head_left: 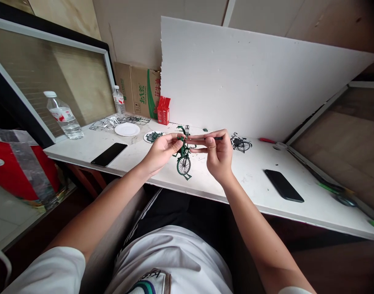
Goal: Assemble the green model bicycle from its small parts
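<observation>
Between my hands, above the white table, is a green model bicycle (183, 165) with its spoked wheel toward me. My left hand (163, 152) pinches the frame of the model between thumb and fingers. In my right hand (219, 153) is a thin dark screwdriver-like tool (217, 138), whose shaft points left at the model; the contact at its tip is too small to tell. Behind my right hand a finished-looking black model bicycle (241, 143) stands on the table. Green parts (153, 136) lie on a small white plate beyond my left hand.
Phones lie at left (109, 154) and right (284, 185) on the table (236, 188). Toward the back left are bottles (64, 116) (119, 100), a white plate (127, 129), a cardboard box (138, 90) and a red box (163, 110). A white board (251, 81) stands behind.
</observation>
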`<act>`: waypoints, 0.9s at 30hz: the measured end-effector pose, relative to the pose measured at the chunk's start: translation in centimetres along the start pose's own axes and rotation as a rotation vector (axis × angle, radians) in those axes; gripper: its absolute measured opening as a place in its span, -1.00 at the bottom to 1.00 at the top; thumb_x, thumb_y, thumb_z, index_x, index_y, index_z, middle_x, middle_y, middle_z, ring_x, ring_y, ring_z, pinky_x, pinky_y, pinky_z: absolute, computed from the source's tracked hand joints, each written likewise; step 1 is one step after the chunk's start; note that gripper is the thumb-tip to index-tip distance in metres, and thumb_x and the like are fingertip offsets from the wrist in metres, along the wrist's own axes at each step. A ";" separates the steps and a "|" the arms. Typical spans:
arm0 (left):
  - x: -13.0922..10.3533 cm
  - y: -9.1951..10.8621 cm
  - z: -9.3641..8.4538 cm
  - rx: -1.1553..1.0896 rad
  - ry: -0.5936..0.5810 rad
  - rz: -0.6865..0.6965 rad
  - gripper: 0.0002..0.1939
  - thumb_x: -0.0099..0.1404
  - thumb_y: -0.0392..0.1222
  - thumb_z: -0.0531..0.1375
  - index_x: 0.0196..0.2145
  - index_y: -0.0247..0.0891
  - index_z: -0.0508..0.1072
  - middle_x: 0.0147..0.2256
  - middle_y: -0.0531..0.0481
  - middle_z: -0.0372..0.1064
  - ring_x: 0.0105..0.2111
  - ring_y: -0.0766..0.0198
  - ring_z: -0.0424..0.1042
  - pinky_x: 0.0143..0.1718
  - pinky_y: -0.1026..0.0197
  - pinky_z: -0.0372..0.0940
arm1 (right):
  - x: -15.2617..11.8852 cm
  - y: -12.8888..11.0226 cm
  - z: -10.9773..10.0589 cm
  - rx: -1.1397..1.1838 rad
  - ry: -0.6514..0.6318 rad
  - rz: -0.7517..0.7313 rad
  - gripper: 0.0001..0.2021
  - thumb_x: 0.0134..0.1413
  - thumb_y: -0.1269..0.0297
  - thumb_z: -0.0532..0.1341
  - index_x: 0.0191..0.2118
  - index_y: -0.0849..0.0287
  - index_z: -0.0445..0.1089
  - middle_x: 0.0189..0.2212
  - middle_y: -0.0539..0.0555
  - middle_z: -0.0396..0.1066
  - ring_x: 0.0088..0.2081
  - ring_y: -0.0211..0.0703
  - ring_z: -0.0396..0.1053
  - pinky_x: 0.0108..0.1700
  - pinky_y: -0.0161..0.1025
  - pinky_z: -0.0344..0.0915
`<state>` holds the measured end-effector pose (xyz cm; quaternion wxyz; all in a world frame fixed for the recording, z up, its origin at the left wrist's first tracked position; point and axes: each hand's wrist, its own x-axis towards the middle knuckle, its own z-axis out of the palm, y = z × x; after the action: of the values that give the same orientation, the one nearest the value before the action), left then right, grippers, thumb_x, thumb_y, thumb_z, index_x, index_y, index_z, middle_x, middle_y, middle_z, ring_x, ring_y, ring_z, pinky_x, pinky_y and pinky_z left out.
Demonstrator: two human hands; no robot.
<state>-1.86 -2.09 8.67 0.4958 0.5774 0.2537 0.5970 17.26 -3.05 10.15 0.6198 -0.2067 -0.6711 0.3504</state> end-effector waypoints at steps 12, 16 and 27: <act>-0.8 0.8 0.1 0.284 0.153 0.236 -0.67 0.31 -0.02 0.40 -0.08 -0.27 0.57 -0.07 -0.17 0.51 -0.10 0.17 0.46 -0.01 0.16 0.35 | 0.1 0.3 -0.7 -0.189 0.118 -0.059 -0.68 0.32 -0.08 0.31 -0.17 0.11 0.49 -0.39 0.08 0.60 -0.33 -0.08 0.63 -0.50 -0.25 0.47; -1.1 0.5 0.2 0.318 0.164 0.304 -0.70 0.35 -0.03 0.37 -0.06 -0.24 0.58 -0.06 -0.16 0.47 -0.12 0.19 0.44 0.01 0.15 0.36 | 0.1 0.4 -0.5 -0.192 0.140 -0.013 -0.64 0.33 -0.11 0.29 -0.23 0.12 0.47 -0.46 0.05 0.57 -0.46 -0.16 0.56 -0.56 -0.28 0.35; -2.1 1.0 0.5 0.519 0.151 0.468 -0.76 0.43 -0.05 0.28 -0.05 -0.21 0.59 -0.11 -0.15 0.40 -0.17 0.17 0.41 0.00 0.09 0.38 | -0.1 1.4 -0.7 -0.281 0.081 0.077 -0.44 0.40 -0.27 0.08 -0.48 0.07 0.25 -0.69 -0.08 0.16 -0.63 -0.25 0.20 -0.53 -0.24 0.21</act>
<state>-2.00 -4.45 8.72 0.1622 0.6807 0.2935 0.6513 17.79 -2.07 9.07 0.5974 -0.3307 -0.6796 0.2680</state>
